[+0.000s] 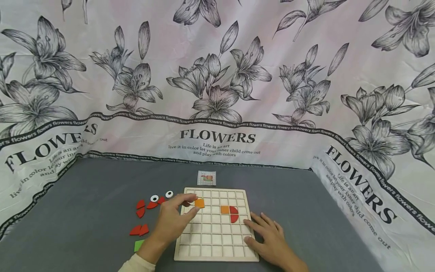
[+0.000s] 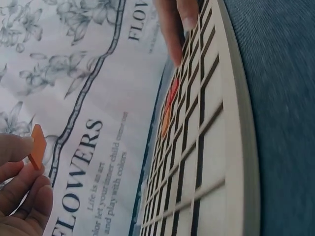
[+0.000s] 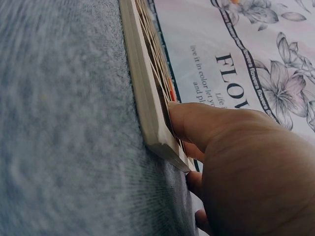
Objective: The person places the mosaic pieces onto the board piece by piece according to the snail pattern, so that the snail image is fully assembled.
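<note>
My left hand [image 1: 170, 223] pinches an orange square tile [image 1: 199, 203] between thumb and fingers, over the upper left of the wooden grid board [image 1: 207, 250]. In the left wrist view the same orange tile [image 2: 37, 147] stands on edge in the fingertips, raised above the board. My right hand [image 1: 272, 241] rests at the board's right edge, thumb and fingertips on the frame, fingers spread. Right of the board's middle, another orange square [image 1: 225, 209] sits in a cell. Beside it two red quarter-round pieces [image 1: 233, 210] form a half circle.
Left of the board lie several loose red pieces [image 1: 141, 204], two black-and-white eye discs [image 1: 154, 198] and a green piece [image 1: 139, 245], partly behind the left forearm. Behind the board lies a small picture card [image 1: 206, 178]. A flower-printed cloth [image 1: 217, 147] encloses the grey table [image 1: 102, 196].
</note>
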`<state>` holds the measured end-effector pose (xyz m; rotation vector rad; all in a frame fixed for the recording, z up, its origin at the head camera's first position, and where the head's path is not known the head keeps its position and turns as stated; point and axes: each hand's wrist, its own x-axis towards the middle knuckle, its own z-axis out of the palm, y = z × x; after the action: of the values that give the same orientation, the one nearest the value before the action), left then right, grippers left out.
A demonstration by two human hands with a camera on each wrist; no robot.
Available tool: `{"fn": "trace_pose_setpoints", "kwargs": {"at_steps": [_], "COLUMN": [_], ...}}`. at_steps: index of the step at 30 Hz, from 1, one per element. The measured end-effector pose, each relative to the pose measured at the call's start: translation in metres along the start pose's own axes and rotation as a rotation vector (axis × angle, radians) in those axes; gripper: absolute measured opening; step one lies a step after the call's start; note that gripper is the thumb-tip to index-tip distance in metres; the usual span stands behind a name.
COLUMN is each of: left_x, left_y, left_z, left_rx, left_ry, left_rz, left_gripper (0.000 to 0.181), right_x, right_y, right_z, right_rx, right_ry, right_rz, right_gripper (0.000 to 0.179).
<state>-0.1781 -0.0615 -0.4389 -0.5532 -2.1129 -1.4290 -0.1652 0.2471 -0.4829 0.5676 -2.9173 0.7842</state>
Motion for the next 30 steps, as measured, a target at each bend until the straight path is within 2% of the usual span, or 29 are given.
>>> {"fn": "trace_pose_setpoints", "kwargs": {"at_steps": [8, 11, 14, 17, 21, 24, 30], "left_x": [0.001, -0.003, -0.004, -0.003, -0.003, -0.004, -0.008], "left_y": [0.003, 0.003, 0.002, -0.001, -0.008, -0.011, -0.015], "left_z": [0.032, 0.040, 0.049, 0.058, 0.069, 0.076, 0.085], "left_rx": [-0.075, -0.072, -0.068, -0.061, -0.027, -0.004, 0.002], "left_ry": [-0.055, -0.083, -0.117, -0.137, -0.137, -0.151, -0.213], "left_rz": [-0.027, -0.059, -0.088, -0.094, -0.079, -0.091, -0.193], "left_gripper": [0.034, 0.031, 0.029, 0.028, 0.027, 0.026, 0.024], "right_x": [-0.002, -0.003, -0.002, 0.001, 0.002, 0.001, -0.001], "right_y": [-0.001, -0.001, 0.000, 0.000, 0.001, 0.001, 0.003], "right_z": [0.003, 0.004, 0.004, 0.004, 0.003, 0.003, 0.004], "right_rx": [-0.001, 0.001, -0.005, -0.014, -0.013, -0.009, -0.006], "right_ry": [-0.003, -0.014, 0.014, 0.043, 0.030, 0.028, 0.035], "right_rz": [0.006, 0.006, -0.003, -0.017, -0.018, -0.018, -0.010], "right_gripper": [0.047, 0.048, 0.047, 0.046, 0.047, 0.046, 0.046]}}
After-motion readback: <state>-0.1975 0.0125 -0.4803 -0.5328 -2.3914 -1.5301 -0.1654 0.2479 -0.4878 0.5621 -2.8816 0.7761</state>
